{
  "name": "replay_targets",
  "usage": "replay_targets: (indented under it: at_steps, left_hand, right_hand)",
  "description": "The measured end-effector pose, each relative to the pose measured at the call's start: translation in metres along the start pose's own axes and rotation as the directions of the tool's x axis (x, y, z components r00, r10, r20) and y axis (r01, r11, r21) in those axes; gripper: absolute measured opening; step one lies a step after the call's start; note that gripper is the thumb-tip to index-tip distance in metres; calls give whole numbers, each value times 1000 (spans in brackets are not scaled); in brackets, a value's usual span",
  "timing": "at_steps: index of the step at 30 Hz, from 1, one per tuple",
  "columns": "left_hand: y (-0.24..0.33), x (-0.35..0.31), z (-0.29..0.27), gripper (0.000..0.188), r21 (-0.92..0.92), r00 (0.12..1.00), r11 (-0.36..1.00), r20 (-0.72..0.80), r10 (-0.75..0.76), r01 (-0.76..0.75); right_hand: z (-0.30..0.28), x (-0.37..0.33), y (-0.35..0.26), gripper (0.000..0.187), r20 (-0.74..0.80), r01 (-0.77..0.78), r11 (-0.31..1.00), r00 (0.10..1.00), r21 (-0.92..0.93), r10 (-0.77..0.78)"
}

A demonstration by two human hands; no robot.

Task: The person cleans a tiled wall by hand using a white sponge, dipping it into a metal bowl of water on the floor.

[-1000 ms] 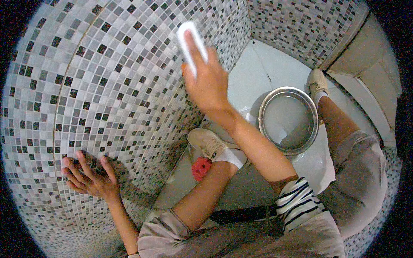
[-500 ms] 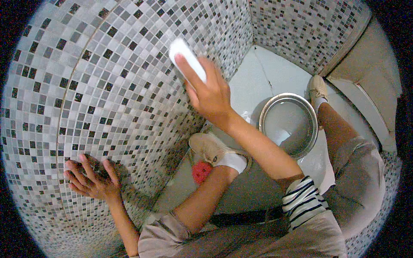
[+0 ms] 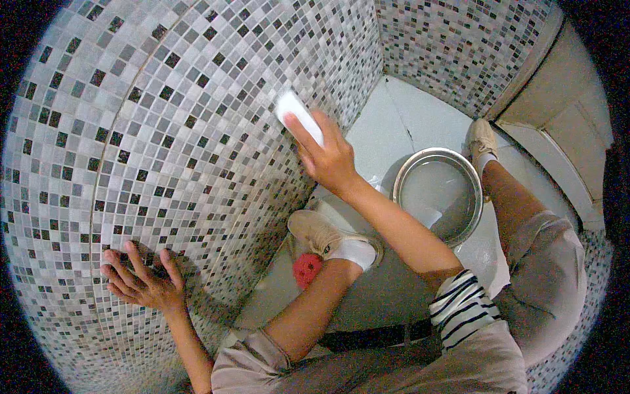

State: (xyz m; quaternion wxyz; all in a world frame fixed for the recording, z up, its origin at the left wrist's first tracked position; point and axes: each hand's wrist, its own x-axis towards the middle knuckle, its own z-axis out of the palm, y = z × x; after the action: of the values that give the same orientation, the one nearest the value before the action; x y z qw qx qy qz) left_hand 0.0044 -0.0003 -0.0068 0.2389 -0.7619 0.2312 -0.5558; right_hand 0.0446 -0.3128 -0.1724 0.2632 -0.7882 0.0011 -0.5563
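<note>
My right hand [image 3: 328, 156] is closed round a white oblong scrub brush [image 3: 300, 119], the index finger lying along its back. The brush is against the mosaic-tiled wall [image 3: 190, 157] on the left; its underside is hidden and its outline slightly blurred. Lower on the same wall, my left hand [image 3: 149, 281] rests flat with its fingers spread, holding nothing.
A round metal bucket [image 3: 401, 187] of cloudy water stands on the pale floor [image 3: 377, 121] between my feet. Beside my left shoe [image 3: 315, 231] lies a red scrubber [image 3: 306, 269]. Another tiled wall [image 3: 453, 46] rises beyond, with a beige door [image 3: 571, 85] at the right.
My right hand has moved the scrub brush down and slightly right along the wall. The left hand stays in place on the tiles, and the view has shifted a little.
</note>
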Motion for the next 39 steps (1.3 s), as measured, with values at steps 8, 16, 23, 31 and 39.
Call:
replay_targets:
  at_steps: [8,16,23,31,39]
  left_hand:
    - [-2,-5,0,53,-12,999,999,33,-30,30]
    - [-4,-1,-1,53,-15,1000,1000,12,-5,5]
    - [1,4,-3,52,-28,1000,1000,0,-13,13]
    - [3,-1,-3,58,-37,999,999,29,-29,30]
    - [2,1,-2,51,-58,1000,998,3,-20,21]
  right_hand:
    - [-16,77,-14,70,9,-16,1000,1000,16,16]
    - [-12,17,-43,63,98,38,998,994,54,-43]
    - [-22,67,-49,64,47,-271,961,962,63,268]
    - [-26,56,-31,64,225,-296,955,932,25,283]
    - [-30,20,-106,53,217,-35,998,976,55,22]
